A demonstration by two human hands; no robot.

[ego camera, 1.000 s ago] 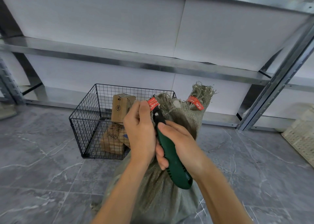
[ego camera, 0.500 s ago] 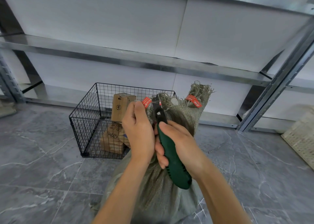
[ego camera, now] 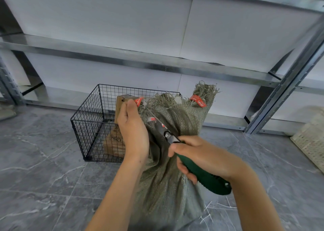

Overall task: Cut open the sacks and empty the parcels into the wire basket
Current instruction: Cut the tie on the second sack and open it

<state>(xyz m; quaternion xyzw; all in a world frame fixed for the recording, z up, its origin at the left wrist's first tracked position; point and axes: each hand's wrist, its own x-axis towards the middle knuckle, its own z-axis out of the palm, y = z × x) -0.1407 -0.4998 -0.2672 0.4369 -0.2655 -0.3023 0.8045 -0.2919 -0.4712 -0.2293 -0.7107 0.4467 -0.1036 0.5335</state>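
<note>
A grey-green woven sack (ego camera: 168, 178) stands upright on the floor in front of me, its frayed top bearing red tags. My left hand (ego camera: 133, 130) grips the sack's top left corner by a red tag (ego camera: 138, 101). My right hand (ego camera: 198, 157) holds a green-handled knife (ego camera: 201, 176), its blade angled up and left against the sack's neck. Behind the sack stands a black wire basket (ego camera: 87, 122) with brown cardboard parcels (ego camera: 114, 141) inside.
Metal shelving (ego camera: 140, 60) with white panels runs along the back, with a slanted upright post (ego camera: 284, 90) at right. A pale woven sack (ego camera: 310, 139) lies at the right edge. The floor is grey marbled tile (ego camera: 43, 169).
My right hand has drawn the knife down and to the right, baring the blade along the sack's neck. The left hand keeps its hold on the top corner.
</note>
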